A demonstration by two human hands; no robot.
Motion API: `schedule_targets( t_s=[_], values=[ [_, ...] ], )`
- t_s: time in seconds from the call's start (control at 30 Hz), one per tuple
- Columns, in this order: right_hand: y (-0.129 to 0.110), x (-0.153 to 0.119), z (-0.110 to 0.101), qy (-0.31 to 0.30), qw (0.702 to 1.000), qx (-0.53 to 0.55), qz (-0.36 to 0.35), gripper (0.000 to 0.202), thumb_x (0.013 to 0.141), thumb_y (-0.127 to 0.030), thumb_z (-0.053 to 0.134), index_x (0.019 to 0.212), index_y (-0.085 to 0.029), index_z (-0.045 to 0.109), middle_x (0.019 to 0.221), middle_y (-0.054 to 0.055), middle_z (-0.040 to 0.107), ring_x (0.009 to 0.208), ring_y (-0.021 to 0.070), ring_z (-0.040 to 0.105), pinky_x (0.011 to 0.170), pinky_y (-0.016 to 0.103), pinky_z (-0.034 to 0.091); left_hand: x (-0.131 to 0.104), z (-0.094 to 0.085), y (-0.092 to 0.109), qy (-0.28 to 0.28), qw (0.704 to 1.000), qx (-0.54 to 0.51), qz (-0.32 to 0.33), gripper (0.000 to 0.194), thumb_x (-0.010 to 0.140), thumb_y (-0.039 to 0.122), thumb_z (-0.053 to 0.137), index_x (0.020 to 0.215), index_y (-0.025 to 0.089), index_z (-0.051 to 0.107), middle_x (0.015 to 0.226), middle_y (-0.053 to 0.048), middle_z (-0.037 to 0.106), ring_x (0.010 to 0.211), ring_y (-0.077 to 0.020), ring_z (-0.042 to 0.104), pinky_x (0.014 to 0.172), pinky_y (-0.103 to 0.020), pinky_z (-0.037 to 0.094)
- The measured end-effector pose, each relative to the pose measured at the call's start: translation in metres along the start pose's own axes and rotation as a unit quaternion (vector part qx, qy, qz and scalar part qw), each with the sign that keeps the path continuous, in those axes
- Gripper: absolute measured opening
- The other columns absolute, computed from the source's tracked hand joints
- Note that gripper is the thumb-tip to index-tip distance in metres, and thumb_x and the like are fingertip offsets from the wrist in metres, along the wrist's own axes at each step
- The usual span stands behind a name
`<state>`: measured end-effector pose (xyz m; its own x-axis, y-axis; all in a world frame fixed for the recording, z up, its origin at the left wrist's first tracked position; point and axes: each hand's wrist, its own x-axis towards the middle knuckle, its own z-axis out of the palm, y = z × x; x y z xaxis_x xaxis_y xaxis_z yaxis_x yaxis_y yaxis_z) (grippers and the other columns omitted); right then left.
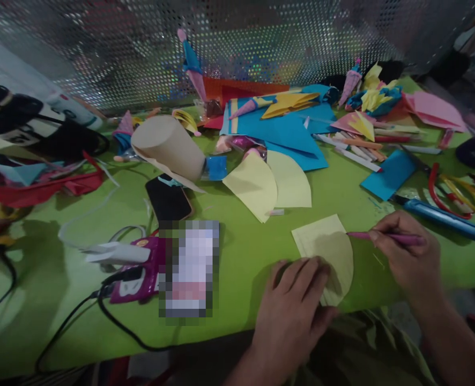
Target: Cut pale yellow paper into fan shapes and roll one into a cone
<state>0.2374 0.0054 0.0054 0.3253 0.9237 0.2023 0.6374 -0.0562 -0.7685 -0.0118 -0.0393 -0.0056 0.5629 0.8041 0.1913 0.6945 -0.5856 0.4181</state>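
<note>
A pale yellow fan-shaped piece of paper (334, 252) lies on the green table top near its front edge. Across its lower left part rests my left hand (296, 292), fingers stretched out and pressing it down. My right hand (410, 257) is closed round a pink pen (408, 238). The pen's tip meets or nearly meets the paper's upper right edge; I cannot tell if it touches. Farther back lie two more pale yellow fan-shaped pieces, a left one (253, 185) overlapping a right one (291, 179).
A blue cutter (450, 217) and red-handled scissors (433, 187) lie right, beside a blue paper piece (388, 174). Left are a pixelated phone (193, 268), a dark phone (168, 198), a purple power strip (141, 273) with cables, and a paper roll (169, 145). Coloured papers (269, 126) crowd the back.
</note>
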Motion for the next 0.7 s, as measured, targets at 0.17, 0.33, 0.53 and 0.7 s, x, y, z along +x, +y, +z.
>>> schedule_targets(
  t_s=[0.17, 0.33, 0.53, 0.7],
  values=[
    [-0.006, -0.001, -0.002, 0.01, 0.999, 0.026, -0.017, 0.014, 0.083, -0.027, 0.071, 0.073, -0.025, 0.062, 0.065, -0.004, 0.057, 0.06, 0.0157, 0.049, 0.056, 0.031, 0.035, 0.0, -0.001, 0.001, -0.004, 1.0, -0.004, -0.006, 0.051, 0.098, 0.053, 0.056, 0.14, 0.024, 0.058, 0.142, -0.008, 0.062, 0.127, -0.027, 0.057, 0.114, -0.05, 0.039],
    [-0.012, -0.005, -0.003, -0.094, 0.983, 0.157, -0.002, 0.01, 0.089, -0.029, 0.073, 0.083, -0.025, 0.065, 0.072, -0.003, 0.061, 0.061, 0.0154, 0.05, 0.054, 0.031, 0.035, 0.0, -0.002, 0.002, -0.001, 1.0, -0.005, -0.004, 0.055, 0.097, 0.057, 0.056, 0.139, 0.022, 0.058, 0.133, -0.007, 0.066, 0.128, -0.0261, 0.055, 0.115, -0.047, 0.038],
    [-0.022, 0.001, 0.007, -0.317, 0.936, 0.155, -0.007, 0.015, 0.089, -0.039, 0.075, 0.091, -0.026, 0.069, 0.078, -0.002, 0.066, 0.065, 0.0146, 0.06, 0.056, 0.025, 0.045, -0.003, -0.002, 0.002, 0.006, 1.0, 0.028, 0.009, 0.044, 0.1, 0.054, 0.053, 0.129, 0.022, 0.063, 0.13, -0.004, 0.068, 0.12, -0.0236, 0.056, 0.104, -0.041, 0.043],
    [-0.035, 0.002, 0.014, -0.358, 0.924, 0.136, -0.002, 0.023, 0.088, -0.047, 0.073, 0.089, -0.024, 0.069, 0.079, 0.0, 0.07, 0.071, 0.0171, 0.065, 0.061, 0.025, 0.052, -0.004, -0.001, 0.002, 0.002, 0.999, 0.033, 0.01, 0.044, 0.102, 0.054, 0.048, 0.128, 0.021, 0.063, 0.13, -0.004, 0.067, 0.117, -0.0234, 0.056, 0.098, -0.042, 0.044]
  ],
)
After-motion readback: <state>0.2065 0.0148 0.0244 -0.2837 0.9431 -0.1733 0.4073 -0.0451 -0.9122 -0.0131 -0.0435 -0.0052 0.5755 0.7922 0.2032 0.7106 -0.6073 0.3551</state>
